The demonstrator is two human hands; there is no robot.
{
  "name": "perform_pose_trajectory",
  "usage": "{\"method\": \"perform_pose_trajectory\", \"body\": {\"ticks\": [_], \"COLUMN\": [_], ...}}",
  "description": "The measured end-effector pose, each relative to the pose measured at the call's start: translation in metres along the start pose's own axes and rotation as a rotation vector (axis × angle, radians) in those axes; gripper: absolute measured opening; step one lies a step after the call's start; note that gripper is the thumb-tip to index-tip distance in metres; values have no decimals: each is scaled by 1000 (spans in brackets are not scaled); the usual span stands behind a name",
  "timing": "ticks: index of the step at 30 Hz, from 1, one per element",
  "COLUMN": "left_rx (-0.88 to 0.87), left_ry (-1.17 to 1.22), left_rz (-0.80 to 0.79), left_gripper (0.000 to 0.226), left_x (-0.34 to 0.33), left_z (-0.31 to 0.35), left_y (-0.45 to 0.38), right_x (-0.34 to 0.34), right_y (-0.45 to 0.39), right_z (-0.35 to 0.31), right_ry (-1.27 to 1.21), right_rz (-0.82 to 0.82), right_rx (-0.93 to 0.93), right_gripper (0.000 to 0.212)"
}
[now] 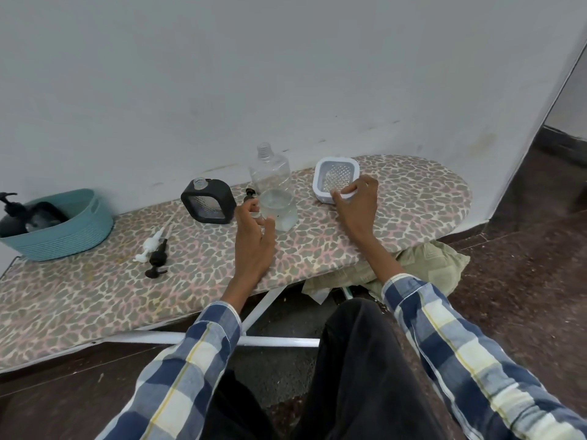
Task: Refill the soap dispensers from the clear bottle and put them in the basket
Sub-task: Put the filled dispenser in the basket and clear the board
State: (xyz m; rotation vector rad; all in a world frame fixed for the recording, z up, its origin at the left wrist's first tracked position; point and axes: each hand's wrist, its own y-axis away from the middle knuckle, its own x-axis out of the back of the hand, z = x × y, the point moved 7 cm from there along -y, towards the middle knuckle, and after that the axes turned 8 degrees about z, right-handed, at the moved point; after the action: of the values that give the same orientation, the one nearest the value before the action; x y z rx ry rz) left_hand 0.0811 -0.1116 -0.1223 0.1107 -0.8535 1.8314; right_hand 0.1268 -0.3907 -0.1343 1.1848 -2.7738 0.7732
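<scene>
The clear bottle [273, 182] stands uncapped on the ironing board [95, 296], with a little liquid at its bottom. My left hand [254, 239] sits just left of its base, fingers loosely curled, holding nothing that I can see. My right hand [357, 201] grips the near rim of a white square dispenser [336, 176] that lies tilted at the back right. A black square dispenser [208, 203] stands upright with its neck open. The teal basket [70, 230] at the far left holds dark dispensers [12, 217].
A white pump [150, 244] and a black pump [158, 258] lie loose on the board's middle left. A small black cap [250, 194] sits behind my left hand. The wall runs along the board's far edge. A green cloth bundle [425, 268] lies under the board's right end.
</scene>
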Motion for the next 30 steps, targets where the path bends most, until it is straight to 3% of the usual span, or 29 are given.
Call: {"method": "perform_pose_trajectory", "body": {"ticks": [9, 16, 21, 25, 30], "left_rx": [-39, -48, -69, -75, -211], "left_ry": [-41, -36, 25, 117, 133], "left_rz": [-12, 2, 34, 33, -77], "left_gripper": [46, 51, 53, 47, 64], "left_x": [-1, 2, 9, 13, 20], "left_z": [3, 8, 14, 21, 40], "left_y": [0, 3, 5, 10, 20], "right_x": [-2, 1, 10, 23, 16], "right_y": [1, 2, 7, 23, 51], "right_z": [10, 13, 11, -12, -55], "right_ry": [-150, -261, -495, -503, -465], "right_rz": [-188, -300, -555, -680, -861], "right_rx": [-150, -297, -455, -380, -231], "right_gripper": [77, 73, 73, 70, 72]}}
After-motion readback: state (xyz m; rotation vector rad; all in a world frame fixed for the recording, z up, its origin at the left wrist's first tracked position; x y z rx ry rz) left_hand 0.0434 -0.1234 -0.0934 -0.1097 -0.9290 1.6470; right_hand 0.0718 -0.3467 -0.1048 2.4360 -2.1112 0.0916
